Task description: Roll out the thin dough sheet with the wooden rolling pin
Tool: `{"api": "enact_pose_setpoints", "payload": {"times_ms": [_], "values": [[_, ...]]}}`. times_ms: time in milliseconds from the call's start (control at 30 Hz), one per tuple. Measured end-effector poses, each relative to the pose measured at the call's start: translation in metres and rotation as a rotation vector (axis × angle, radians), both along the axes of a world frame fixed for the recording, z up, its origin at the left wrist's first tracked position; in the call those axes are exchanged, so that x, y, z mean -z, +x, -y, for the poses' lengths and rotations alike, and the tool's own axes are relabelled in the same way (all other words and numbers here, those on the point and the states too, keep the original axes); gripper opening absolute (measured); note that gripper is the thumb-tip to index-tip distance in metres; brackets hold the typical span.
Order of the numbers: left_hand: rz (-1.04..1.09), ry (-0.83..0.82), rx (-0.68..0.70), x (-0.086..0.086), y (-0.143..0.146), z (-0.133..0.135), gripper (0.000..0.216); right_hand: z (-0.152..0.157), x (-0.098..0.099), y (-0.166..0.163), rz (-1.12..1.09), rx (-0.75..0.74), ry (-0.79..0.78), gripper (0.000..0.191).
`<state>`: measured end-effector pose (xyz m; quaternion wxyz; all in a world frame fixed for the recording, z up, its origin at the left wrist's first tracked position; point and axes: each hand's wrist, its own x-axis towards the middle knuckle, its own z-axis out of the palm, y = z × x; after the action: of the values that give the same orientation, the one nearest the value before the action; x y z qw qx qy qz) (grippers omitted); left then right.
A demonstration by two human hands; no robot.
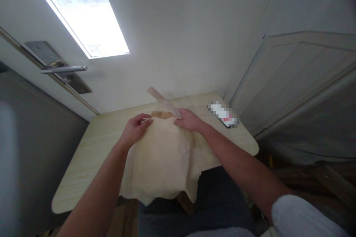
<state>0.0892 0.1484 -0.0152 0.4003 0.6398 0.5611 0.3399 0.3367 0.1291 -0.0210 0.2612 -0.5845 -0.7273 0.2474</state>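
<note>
A cream sheet of cloth [161, 155] hangs over the front edge of the table, its lower edge uneven. My left hand [137, 127] pinches its upper left edge between thumb and fingers. At the upper right, my right hand [187, 119] is closed on a pale, flat, ruler-like strip [164, 100] and also touches the cloth edge. That strip slants up and to the left; its kind is unclear. Behind the cloth's top edge shows a flat brown piece [161, 113], mostly hidden. Another brown, wood-like piece [185, 203] sticks out below the cloth.
The pale wood-grain table [97, 148] has rounded corners and stands against a white door [167, 26] with a metal handle [63, 69]. A phone [224, 114] with a blurred screen lies at the table's right. Grey panels [311, 100] rise on the right.
</note>
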Motion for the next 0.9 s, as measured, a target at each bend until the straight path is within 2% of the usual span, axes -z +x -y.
{"api": "enact_pose_setpoints", "payload": {"times_ms": [67,200,300,433,533,600,667,767,900], "values": [[-0.060,0.048,-0.017,0.012,0.006,-0.006,0.039,0.000,0.003,-0.001,0.065,0.045,0.042,0.017],[-0.192,0.114,-0.077,0.035,0.011,-0.009,0.032,-0.004,0.011,-0.011,0.264,0.074,0.009,0.022],[-0.271,0.199,-0.089,0.041,0.003,-0.007,0.034,0.004,0.011,-0.014,0.392,0.108,0.075,0.020],[-0.256,0.210,-0.088,0.031,-0.023,0.005,0.039,0.037,0.006,-0.012,0.482,0.168,0.211,0.036],[-0.160,0.224,-0.271,0.018,-0.038,0.030,0.031,0.068,0.007,-0.014,0.467,0.029,0.143,0.050],[-0.124,0.265,-0.378,0.012,-0.037,0.057,0.030,0.085,0.012,-0.019,0.493,-0.083,0.145,0.052],[-0.158,0.319,-0.326,0.013,-0.026,0.088,0.031,0.097,0.016,-0.026,0.517,-0.144,0.191,0.051],[-0.435,0.371,-0.071,0.024,-0.002,0.125,0.035,0.109,0.021,-0.032,0.486,-0.137,0.253,0.049],[-0.768,0.421,-0.035,0.038,0.016,0.145,0.043,0.122,0.028,-0.036,0.421,0.024,0.320,0.047]]}}
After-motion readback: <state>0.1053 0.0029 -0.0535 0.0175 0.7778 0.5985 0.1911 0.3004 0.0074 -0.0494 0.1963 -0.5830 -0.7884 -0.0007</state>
